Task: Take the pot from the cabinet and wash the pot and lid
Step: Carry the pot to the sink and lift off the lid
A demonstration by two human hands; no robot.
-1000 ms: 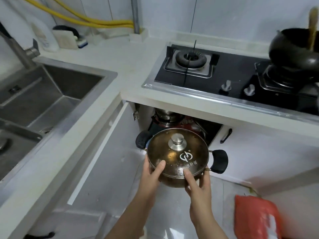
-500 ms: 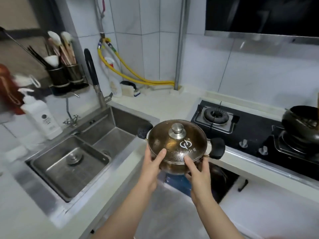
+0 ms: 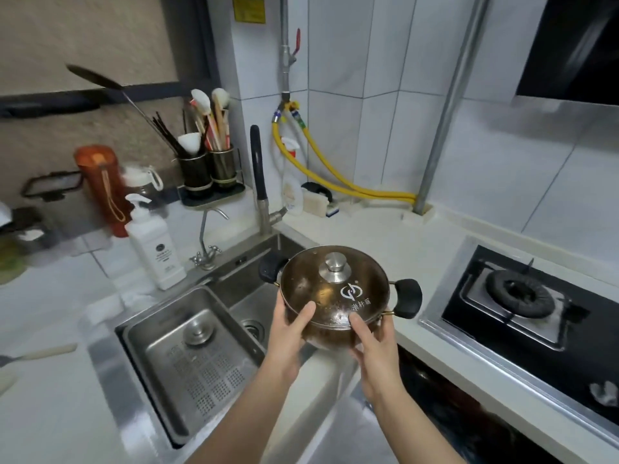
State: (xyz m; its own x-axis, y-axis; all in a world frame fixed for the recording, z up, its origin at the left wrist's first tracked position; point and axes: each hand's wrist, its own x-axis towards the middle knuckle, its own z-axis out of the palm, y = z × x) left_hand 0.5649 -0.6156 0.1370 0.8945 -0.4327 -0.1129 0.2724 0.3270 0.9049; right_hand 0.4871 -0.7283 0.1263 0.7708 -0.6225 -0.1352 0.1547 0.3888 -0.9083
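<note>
One pot (image 3: 330, 333), one lid (image 3: 335, 291) — two hands (image 3: 289, 333) (image 3: 375, 346) — two utensil cups (image 3: 196, 174) (image 3: 223, 169).

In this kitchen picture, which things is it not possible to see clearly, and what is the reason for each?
All in the head view:
- Inside of the pot: covered by its lid.
- Fingers of the left hand and right hand: mostly hidden beneath the pot; only the thumbs lie on the lid.
- Label text on the white bottle: too small.
- Open cabinet contents: dark and blurred.
- Stove: cut off by the right edge.
</note>
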